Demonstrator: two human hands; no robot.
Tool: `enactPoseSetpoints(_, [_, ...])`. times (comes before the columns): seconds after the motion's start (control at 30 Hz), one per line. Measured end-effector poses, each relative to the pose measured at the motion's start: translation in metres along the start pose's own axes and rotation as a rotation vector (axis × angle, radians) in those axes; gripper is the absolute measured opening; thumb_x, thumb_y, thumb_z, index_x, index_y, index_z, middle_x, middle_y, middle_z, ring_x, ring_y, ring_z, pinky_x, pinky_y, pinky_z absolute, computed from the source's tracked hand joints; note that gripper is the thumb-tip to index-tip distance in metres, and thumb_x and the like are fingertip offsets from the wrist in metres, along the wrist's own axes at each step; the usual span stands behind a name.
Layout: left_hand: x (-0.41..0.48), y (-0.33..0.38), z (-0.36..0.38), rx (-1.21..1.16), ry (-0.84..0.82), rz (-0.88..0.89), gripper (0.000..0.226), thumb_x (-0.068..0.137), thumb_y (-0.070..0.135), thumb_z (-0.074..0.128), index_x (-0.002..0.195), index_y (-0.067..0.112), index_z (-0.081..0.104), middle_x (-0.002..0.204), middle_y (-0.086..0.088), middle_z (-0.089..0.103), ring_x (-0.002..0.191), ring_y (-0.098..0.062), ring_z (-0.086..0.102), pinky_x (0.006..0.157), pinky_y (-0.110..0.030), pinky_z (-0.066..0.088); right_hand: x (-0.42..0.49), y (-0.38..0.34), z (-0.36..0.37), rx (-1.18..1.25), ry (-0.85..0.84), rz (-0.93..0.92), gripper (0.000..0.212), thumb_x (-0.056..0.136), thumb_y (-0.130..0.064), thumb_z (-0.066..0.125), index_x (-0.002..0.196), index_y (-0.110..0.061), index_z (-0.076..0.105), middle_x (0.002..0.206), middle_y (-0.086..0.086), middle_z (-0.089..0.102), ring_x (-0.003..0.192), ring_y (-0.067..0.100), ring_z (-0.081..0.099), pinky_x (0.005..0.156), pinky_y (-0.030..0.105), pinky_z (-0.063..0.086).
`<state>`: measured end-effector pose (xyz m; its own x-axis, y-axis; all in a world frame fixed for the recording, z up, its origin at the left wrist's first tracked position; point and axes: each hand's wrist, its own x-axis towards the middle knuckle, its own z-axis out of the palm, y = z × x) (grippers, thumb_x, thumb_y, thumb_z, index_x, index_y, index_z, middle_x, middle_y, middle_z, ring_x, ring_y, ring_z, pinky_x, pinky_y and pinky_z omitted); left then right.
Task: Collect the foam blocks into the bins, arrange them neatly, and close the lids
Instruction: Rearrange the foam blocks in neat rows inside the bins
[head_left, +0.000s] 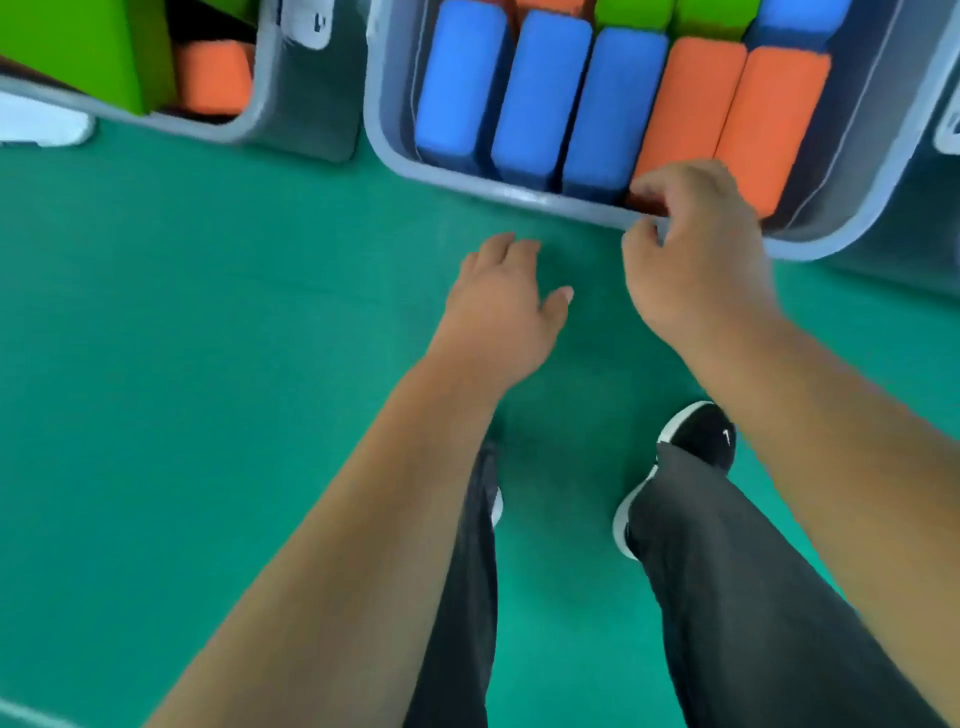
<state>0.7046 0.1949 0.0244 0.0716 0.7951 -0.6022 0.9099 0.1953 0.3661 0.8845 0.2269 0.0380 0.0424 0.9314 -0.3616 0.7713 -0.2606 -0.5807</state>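
Nearest the camera, dark trousers (727, 597) and a black shoe (701, 434) with a white sole stand on the green floor (208, 338). Both bare forearms reach forward above it.

The left hand (501, 304) hangs over the floor just short of the bin, its fingers loose and nearly straight, holding nothing. The right hand (696, 260) grips the near rim of the grey bin (519, 195): the thumb lies outside the rim and the curled fingers (662, 187) hook over it, by the end of an orange block.

Inside that bin three blue blocks (540, 93) stand side by side on the left, with two orange blocks (769, 119) packed against them on the right. Behind them show the ends of green blocks (634, 10) and another blue one. The bin has no lid on it.

Further left, a second open bin (260, 98) holds a large green block (67, 47) and an orange one.
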Motion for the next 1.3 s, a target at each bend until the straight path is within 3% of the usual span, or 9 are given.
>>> enactPoseSetpoints(0.07, [-0.025,-0.002,-0.001,-0.101,-0.027,-0.065,0.057,0.101,0.04,0.059,0.148,0.008,0.049,0.149,-0.014,0.05,0.133,-0.035,0.05,0.108,-0.04,0.042,-0.019,-0.018,0.0,-0.035,-0.092,-0.003,0.04,0.097,-0.019,0.049,0.135,-0.018,0.059,0.14,-0.003,0.051,0.122,0.015,0.053,0.092,0.025,0.038])
enactPoseSetpoints(0.17, [-0.062,-0.013,-0.014,-0.191,-0.085,-0.153,0.05,0.104,0.037,0.056,0.147,0.012,0.051,0.146,-0.009,0.054,0.129,-0.027,0.055,0.096,-0.029,0.039,-0.034,-0.053,-0.001,-0.069,-0.211,-0.044,0.042,0.099,-0.022,0.049,0.141,-0.019,0.054,0.146,-0.005,0.046,0.125,0.015,0.052,0.089,0.029,0.042])
enactPoseSetpoints(0.37, [-0.115,-0.067,-0.068,-0.313,-0.083,-0.238,0.04,0.105,0.036,0.054,0.139,0.017,0.059,0.138,0.0,0.062,0.119,-0.021,0.062,0.089,-0.026,0.041,-0.038,-0.131,0.007,-0.196,-0.376,-0.176,0.044,0.102,-0.026,0.048,0.146,-0.019,0.049,0.152,-0.002,0.041,0.131,0.018,0.049,0.1,0.034,0.044])
enactPoseSetpoints(0.5, [-0.124,-0.115,-0.117,-0.383,-0.019,-0.277,0.034,0.104,0.036,0.055,0.132,0.019,0.063,0.129,0.003,0.066,0.111,-0.02,0.063,0.088,-0.028,0.044,-0.035,-0.194,0.022,-0.248,-0.432,-0.188,0.047,0.102,-0.027,0.048,0.149,-0.019,0.045,0.154,0.0,0.039,0.124,0.02,0.053,0.089,0.033,0.042])
enactPoseSetpoints(0.63, [-0.129,-0.161,-0.179,-0.441,0.049,-0.257,0.03,0.102,0.034,0.057,0.127,0.018,0.064,0.123,0.003,0.067,0.107,-0.022,0.064,0.094,-0.035,0.051,-0.032,-0.261,0.037,-0.292,-0.451,-0.207,0.052,0.101,-0.029,0.051,0.152,-0.02,0.043,0.153,0.004,0.041,0.118,0.022,0.056,0.092,0.036,0.046])
enactPoseSetpoints(0.73, [-0.131,-0.197,-0.234,-0.437,0.095,-0.234,0.028,0.102,0.033,0.059,0.125,0.019,0.065,0.12,0.005,0.067,0.106,-0.02,0.064,0.091,-0.032,0.05,-0.021,-0.316,0.045,-0.309,-0.443,-0.202,0.053,0.102,-0.031,0.05,0.154,-0.022,0.04,0.155,0.003,0.038,0.113,0.022,0.057,0.086,0.032,0.042])
enactPoseSetpoints(0.93, [-0.111,-0.271,-0.325,-0.392,0.174,-0.248,0.032,0.102,0.035,0.06,0.13,0.019,0.063,0.12,0.007,0.069,0.099,-0.019,0.063,0.082,-0.026,0.044,0.016,-0.41,0.073,-0.223,-0.381,-0.204,0.05,0.102,-0.032,0.048,0.151,-0.023,0.042,0.152,0.001,0.041,0.118,0.022,0.056,0.092,0.038,0.046])
enactPoseSetpoints(1.13, [-0.075,-0.325,-0.364,-0.479,0.257,-0.326,0.024,0.103,0.032,0.058,0.125,0.024,0.064,0.108,0.015,0.066,0.085,-0.004,0.061,0.069,-0.015,0.048,0.067,-0.458,0.128,-0.098,-0.389,-0.253,0.038,0.1,-0.025,0.052,0.137,-0.016,0.054,0.133,0.004,0.049,0.098,0.023,0.056,0.089,0.045,0.05])
enactPoseSetpoints(1.3, [-0.041,-0.343,-0.396,-0.494,0.359,-0.416,0.022,0.102,0.026,0.058,0.123,0.025,0.064,0.114,0.013,0.068,0.088,-0.002,0.061,0.065,0.0,0.039,0.117,-0.499,0.16,-0.116,-0.456,-0.286,0.043,0.104,-0.025,0.049,0.146,-0.015,0.047,0.146,0.006,0.044,0.08,0.013,0.055,0.079,0.036,0.044])
